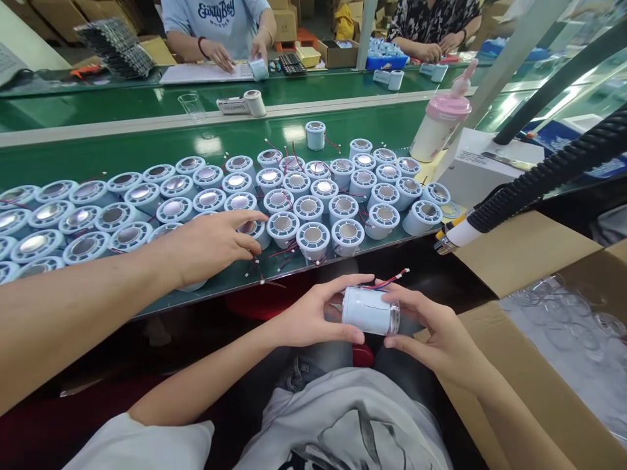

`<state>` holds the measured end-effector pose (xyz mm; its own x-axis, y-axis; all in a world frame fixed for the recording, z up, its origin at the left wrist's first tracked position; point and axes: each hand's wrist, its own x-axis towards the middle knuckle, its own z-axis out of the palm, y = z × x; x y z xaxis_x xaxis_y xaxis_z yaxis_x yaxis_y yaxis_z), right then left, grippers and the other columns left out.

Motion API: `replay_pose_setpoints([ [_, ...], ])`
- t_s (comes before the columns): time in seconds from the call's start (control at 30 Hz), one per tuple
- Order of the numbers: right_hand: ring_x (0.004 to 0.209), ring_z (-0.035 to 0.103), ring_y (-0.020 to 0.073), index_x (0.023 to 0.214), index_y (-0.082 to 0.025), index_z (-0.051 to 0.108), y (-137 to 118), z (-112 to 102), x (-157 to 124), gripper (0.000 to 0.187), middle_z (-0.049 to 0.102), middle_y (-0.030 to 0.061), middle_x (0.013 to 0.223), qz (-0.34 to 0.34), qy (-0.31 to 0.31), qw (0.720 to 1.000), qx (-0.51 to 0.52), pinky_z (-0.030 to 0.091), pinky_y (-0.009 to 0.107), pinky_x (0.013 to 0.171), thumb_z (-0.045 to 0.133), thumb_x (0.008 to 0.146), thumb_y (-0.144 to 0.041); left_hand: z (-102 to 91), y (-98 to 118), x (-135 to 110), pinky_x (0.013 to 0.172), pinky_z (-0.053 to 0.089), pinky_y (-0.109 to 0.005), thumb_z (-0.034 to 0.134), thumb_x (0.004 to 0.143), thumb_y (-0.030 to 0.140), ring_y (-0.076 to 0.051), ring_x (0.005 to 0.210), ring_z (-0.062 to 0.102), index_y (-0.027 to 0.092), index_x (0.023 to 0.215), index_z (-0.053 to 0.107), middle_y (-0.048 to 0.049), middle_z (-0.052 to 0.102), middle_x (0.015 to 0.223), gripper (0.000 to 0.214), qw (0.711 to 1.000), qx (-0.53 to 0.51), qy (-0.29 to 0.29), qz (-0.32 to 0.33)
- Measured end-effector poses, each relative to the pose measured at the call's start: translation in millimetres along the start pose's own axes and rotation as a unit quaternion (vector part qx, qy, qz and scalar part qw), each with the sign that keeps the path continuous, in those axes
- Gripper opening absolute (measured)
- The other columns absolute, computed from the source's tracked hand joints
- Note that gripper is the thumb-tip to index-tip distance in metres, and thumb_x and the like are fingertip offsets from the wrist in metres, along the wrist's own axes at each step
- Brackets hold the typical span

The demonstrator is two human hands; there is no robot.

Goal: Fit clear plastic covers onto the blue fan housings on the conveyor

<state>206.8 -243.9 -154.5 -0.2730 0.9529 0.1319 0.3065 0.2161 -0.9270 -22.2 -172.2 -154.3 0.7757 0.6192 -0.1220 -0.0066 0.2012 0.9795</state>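
Over my lap I hold a light-blue cylinder (366, 312) on its side, with thin red and dark wires ending in a small white connector (404, 271). My left hand (323, 313) grips its left end between thumb and fingers. At the other end, my right hand (431, 326) has thumb and fingertips around a clear plastic rim (394, 318); whether this is a separate piece I cannot tell. Many similar cylinders (313, 240) stand upright in rows on the green bench, round silvery discs in their tops.
A co-worker's hand (220, 241) reaches in from the left over the rows. To my right, a cardboard box (490, 339) holds clear plastic cups (563, 313). A black corrugated hose tool (490, 212) hangs near a pink-lidded bottle (441, 124). Two people work across the bench.
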Motion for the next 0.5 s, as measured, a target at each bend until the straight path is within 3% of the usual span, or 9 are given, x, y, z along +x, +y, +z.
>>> replay_pose_setpoints([
  [0.13,0.116,0.061,0.022,0.123,-0.032,0.054,-3.9,-2.3,0.6,0.047,0.06,0.0031,0.127,0.056,-0.023,0.995,0.082,0.055,0.032,0.095,0.074,0.082,-0.019,-0.1,6.6,-2.1,0.1,0.049,-0.037,0.082,0.069,0.023,-0.028,0.124,0.055,0.029,0.138,0.049,-0.009,0.049,0.144,0.077,0.999,0.036,-0.005,0.022],
  [0.5,0.098,0.063,0.0181,0.119,-0.029,0.052,-5.8,-0.3,5.2,0.042,0.064,0.0027,0.11,0.127,-0.045,0.96,0.245,0.055,0.029,0.084,0.075,0.084,-0.03,-1.5,10.7,-6.9,0.1,0.05,-0.038,0.081,0.071,0.027,-0.028,0.124,0.054,0.028,0.14,0.048,-0.011,0.053,0.139,0.077,0.992,0.109,-0.003,0.057],
])
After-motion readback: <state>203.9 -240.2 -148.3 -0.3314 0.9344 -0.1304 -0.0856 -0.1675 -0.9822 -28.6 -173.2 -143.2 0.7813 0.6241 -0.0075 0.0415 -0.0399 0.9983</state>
